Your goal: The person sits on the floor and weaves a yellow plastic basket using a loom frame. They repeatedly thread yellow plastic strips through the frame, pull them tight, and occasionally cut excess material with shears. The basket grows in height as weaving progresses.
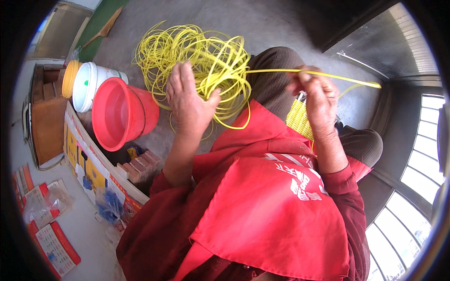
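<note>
A large tangled coil of yellow plastic cord lies on the floor ahead, reaching my knee. My left hand is at its near side, fingers raised and thumb spread; whether it touches the loops I cannot tell. One yellow strand runs taut from the coil across my trouser leg to my right hand. My right fingers pinch that strand, and a length of it sticks out past them to the right. Partly hidden behind my right wrist is a yellow woven piece between my knees.
To the left stand a red bucket, a white bucket and a yellow bucket. Bricks lie behind a printed cardboard panel. A wooden cabinet is farther left. A red apron bearing writing covers my lap.
</note>
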Motion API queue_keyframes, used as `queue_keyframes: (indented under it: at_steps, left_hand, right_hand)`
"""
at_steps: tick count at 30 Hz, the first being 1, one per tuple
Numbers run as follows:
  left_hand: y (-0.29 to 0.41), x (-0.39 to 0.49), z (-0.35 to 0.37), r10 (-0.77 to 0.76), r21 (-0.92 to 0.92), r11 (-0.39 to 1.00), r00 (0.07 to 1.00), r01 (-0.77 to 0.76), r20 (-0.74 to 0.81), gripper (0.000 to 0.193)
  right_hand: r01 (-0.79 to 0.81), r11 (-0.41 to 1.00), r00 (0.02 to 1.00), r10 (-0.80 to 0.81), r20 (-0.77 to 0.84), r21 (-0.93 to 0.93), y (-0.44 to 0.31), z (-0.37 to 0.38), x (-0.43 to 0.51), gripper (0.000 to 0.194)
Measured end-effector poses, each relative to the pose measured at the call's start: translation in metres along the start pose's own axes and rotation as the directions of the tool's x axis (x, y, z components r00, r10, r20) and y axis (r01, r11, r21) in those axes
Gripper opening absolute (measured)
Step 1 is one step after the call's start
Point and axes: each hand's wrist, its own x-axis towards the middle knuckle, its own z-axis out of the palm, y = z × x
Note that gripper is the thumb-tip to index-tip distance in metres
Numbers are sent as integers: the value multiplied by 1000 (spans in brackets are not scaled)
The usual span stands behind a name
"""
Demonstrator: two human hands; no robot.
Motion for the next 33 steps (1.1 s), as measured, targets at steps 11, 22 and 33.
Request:
queue_keyframes:
  at_steps: [11,22,33]
  left_hand:
    - [-3,0,-17,-145,-815,398,906,420,397,19]
    - [-2,7,-19,-392,-937,97,878,336,274,23]
    - [1,9,-20,29,-717,411,779,562,627,32]
  right_hand:
    - [25,1000,991,-26,-133,-10,-1,14,22,28]
    - [-36,944,984,-25,179,327,-2,8,10,33]
    - [-166,820,981,196,2,548,21,-30,6,35]
